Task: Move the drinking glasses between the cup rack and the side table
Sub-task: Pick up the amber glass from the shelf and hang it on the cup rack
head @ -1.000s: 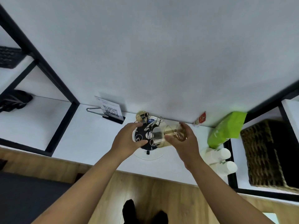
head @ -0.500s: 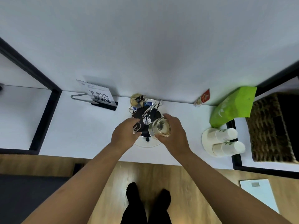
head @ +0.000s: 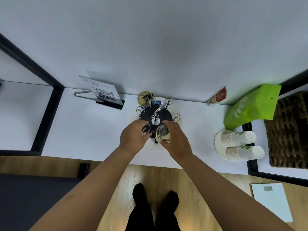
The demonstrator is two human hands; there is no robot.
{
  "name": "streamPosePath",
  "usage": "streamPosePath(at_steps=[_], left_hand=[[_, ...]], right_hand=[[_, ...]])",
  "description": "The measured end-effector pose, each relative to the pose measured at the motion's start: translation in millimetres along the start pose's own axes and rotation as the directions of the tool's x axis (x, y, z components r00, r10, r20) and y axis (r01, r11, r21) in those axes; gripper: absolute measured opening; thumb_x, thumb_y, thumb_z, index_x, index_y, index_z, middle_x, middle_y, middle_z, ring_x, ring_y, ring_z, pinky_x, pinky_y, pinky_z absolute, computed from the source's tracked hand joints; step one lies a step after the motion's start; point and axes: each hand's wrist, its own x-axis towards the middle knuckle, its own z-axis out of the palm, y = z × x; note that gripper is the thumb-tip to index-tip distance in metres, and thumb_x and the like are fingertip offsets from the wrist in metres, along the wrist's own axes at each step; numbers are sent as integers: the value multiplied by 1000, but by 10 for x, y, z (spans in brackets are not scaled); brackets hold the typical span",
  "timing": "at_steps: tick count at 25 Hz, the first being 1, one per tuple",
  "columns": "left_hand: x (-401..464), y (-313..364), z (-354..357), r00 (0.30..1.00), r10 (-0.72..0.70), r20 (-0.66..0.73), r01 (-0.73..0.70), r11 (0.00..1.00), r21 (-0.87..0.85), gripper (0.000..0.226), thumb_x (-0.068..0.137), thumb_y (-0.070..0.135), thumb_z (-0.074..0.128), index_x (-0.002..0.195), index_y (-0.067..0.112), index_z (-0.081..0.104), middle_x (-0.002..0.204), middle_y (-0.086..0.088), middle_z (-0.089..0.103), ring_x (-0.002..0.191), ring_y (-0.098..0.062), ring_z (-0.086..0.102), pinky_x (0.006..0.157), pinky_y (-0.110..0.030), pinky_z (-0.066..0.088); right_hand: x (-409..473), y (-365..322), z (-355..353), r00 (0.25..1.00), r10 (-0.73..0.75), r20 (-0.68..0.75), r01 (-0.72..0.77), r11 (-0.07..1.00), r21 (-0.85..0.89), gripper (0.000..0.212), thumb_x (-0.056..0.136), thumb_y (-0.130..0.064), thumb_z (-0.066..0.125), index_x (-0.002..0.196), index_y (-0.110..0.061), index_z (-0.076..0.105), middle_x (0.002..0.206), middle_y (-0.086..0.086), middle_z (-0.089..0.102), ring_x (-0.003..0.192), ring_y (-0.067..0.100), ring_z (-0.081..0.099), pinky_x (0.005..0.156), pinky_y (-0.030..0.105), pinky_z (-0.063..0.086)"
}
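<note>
A cup rack (head: pixel 156 114) with a round black base, a chrome centre post and wire-loop arms stands on a white plate on the white side table (head: pixel 93 130). My right hand (head: pixel 175 139) grips a clear drinking glass (head: pixel 163 135) at the rack's near edge, seen end-on. My left hand (head: pixel 135 136) rests on the rack's near-left rim, fingers curled around a wire loop. A second yellowish glass (head: pixel 144 98) sits on a far-left arm of the rack.
A QR-code sign (head: pixel 104 93) stands at the back left. A small red-labelled can (head: pixel 216 97) and a green bag (head: pixel 251 105) lie at the back right, stacked paper cups (head: pixel 240 145) on a plate nearer, and a wicker basket (head: pixel 290 130) beyond.
My right hand has brought the glass from lying sideways over the rack's right side down to its near edge, now seen end-on. The view has tilted downward.
</note>
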Motion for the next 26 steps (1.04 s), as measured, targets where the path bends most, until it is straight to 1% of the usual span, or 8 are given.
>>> streamPosePath(at_steps=[4,9,14,19,22,24,26], left_hand=[[1,19,6,1000,18,-5,-17,998,53,46,94,32,75,138,23,65,136,3,67,122,-19,63,93,-26,44],[24,23,2,999,39,14,-40,992,120,45,96,35,72,139,25,65,137,4,67,123,-19,63,95,-31,48],[17,4,21,999,34,-5,-33,996,84,44,95,35,72,138,26,66,135,4,68,122,-18,64,93,-29,47],[25,-18,48,999,41,-9,-40,996,78,44,95,37,72,137,26,66,134,4,69,120,-17,64,89,-24,44],[21,-19,53,999,43,-9,-42,996,83,45,96,39,71,138,27,65,135,6,69,120,-16,64,90,-26,46],[16,-11,64,999,44,-16,-43,996,76,45,95,39,71,138,26,65,135,5,69,119,-17,65,90,-26,47],[13,-15,88,999,41,-28,-40,998,51,46,95,39,73,138,26,66,134,5,70,118,-17,66,89,-24,46]], right_hand=[[75,40,67,1000,3,-1,-3,1000,-19,77,78,-14,88,143,-24,48,135,-2,51,111,26,63,83,42,60],[158,73,84,1000,0,9,0,999,-53,78,77,-13,89,144,-21,49,136,0,52,112,26,63,84,40,60],[126,187,78,999,31,16,-30,998,-62,78,77,-14,89,144,-20,49,139,3,53,116,29,62,87,42,61],[150,208,67,999,33,29,-31,997,-71,77,78,-14,88,145,-20,49,140,3,53,120,27,61,89,40,59],[174,226,71,999,19,38,-15,997,-79,78,77,-12,86,145,-20,49,139,2,53,121,28,59,87,38,58],[183,241,69,999,16,38,-13,996,-87,80,75,-16,88,145,-21,48,138,2,53,122,28,59,87,38,58],[187,233,56,999,25,45,-21,997,-72,83,74,-24,89,146,-22,47,138,0,52,125,26,56,89,39,57]])
